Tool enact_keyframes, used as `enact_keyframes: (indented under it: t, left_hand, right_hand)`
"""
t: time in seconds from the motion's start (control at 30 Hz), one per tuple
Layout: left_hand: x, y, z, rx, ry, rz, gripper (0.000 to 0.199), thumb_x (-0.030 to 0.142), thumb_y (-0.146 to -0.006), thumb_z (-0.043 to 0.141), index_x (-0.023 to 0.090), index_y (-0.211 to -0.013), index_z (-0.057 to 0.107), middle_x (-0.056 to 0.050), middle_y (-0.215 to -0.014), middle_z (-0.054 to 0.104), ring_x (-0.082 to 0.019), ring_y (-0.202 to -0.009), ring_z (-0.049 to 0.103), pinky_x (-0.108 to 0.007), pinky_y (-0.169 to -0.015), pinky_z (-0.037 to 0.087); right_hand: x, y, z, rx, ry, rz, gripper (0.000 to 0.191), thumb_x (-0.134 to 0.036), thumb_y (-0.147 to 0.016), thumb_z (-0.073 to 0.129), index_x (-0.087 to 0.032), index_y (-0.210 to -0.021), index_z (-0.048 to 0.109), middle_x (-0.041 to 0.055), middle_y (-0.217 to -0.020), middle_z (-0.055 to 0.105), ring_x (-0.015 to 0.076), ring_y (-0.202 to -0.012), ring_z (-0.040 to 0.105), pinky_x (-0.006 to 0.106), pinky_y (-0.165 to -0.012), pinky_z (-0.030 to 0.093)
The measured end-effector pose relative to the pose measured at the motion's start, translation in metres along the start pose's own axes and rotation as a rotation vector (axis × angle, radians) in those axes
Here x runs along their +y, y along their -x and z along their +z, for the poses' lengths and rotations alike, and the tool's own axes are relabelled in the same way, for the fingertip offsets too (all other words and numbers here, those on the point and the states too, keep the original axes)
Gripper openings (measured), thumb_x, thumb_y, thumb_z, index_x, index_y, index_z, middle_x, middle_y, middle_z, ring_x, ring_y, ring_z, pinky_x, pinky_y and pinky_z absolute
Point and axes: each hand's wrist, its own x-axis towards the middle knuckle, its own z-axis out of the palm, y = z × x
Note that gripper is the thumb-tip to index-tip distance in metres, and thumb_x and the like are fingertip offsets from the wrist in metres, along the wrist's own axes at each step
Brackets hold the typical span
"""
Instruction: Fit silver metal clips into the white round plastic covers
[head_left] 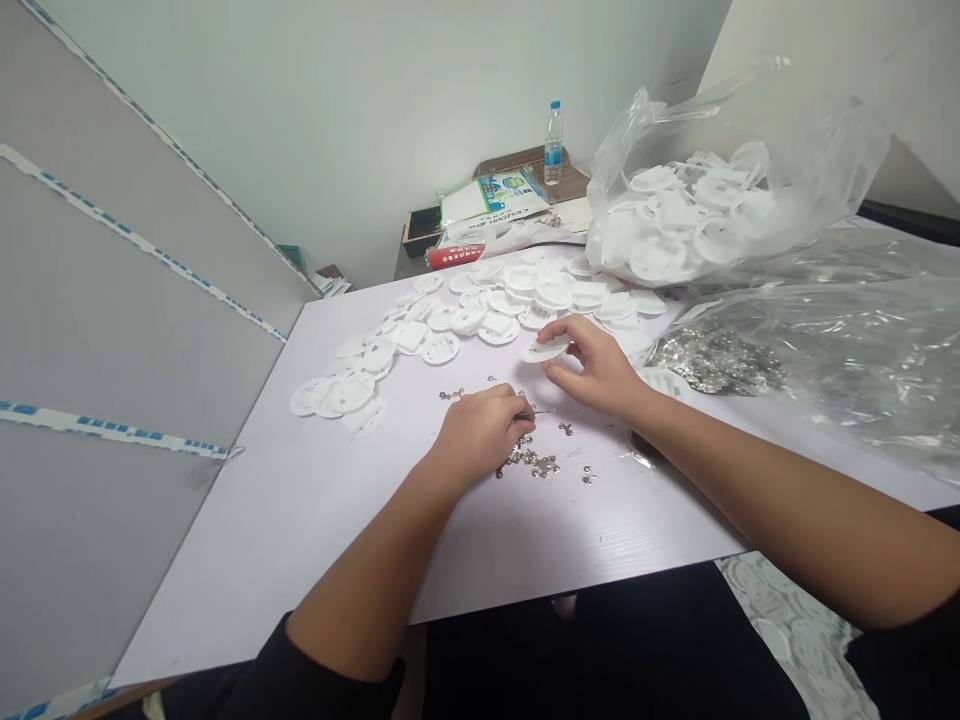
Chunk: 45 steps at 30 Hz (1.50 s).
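Between the thumb and fingers of my right hand [592, 368] is a round white plastic disc [546, 349], held tilted just above the table. My left hand [484, 428] is closed, its fingertips pinched together over a scatter of small shiny metal pieces [536, 462]. A thin metal piece [543, 411] sticks out by the left fingertips; its exact kind is too small to make out. More of these metal pieces lie loose around the left hand. Beyond both hands spreads a heap of similar white discs [465, 315].
A clear bag of white discs [675, 220] stands at the back right. Nearer lies a plastic bag of metal pieces [716, 355]. A water bottle [553, 145] and packets [495, 200] are behind the white table [330, 540]. A grey partition [112, 330] borders the left side.
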Motion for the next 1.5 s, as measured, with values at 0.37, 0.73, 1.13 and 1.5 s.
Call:
enact_keyframes:
  t: [0.37,0.73,1.13,1.5]
  left_hand:
    - [-0.002,0.004,0.003,-0.033,0.011,-0.022,0.011,0.011,-0.092,0.054,0.020,-0.087,0.059,-0.002,-0.097,0.063,-0.016,-0.075,0.061,-0.030,-0.060,0.036]
    - [-0.008,0.003,-0.008,0.066,0.235,0.078,0.012,0.017,-0.095,0.043,0.021,-0.088,0.051,-0.001,-0.086,0.065,-0.016,-0.073,0.059,-0.029,-0.064,0.040]
    - [-0.027,-0.010,-0.001,0.363,0.845,-0.229,0.012,0.031,-0.081,0.073,0.020,-0.084,0.068,0.003,-0.058,0.052,-0.009,-0.049,0.036,-0.023,-0.048,0.026]
    - [-0.029,-0.008,0.000,0.435,0.619,-0.135,0.018,0.028,-0.083,0.071,0.021,-0.098,0.076,-0.004,-0.085,0.072,-0.013,-0.066,0.055,-0.027,-0.062,0.042]
  right_hand:
    - [0.001,0.000,0.000,-0.005,0.007,-0.009,0.022,-0.023,-0.077,0.060,-0.024,-0.098,0.060,0.0060,-0.103,0.067,0.0243,-0.099,0.062,0.039,-0.080,0.050]
    - [0.003,0.001,-0.001,0.003,0.023,-0.054,0.020,-0.023,-0.079,0.060,-0.024,-0.098,0.061,0.0071,-0.103,0.066,0.0243,-0.099,0.062,0.039,-0.080,0.051]
    - [-0.003,0.005,0.000,-0.158,0.005,-0.247,0.029,-0.022,-0.082,0.065,-0.026,-0.110,0.059,0.0074,-0.113,0.068,0.0246,-0.109,0.065,0.045,-0.095,0.053]
    - [0.001,0.005,0.000,-0.172,0.062,-0.362,0.028,-0.020,-0.079,0.070,-0.027,-0.104,0.062,0.0080,-0.117,0.061,0.0244,-0.108,0.064,0.044,-0.092,0.055]
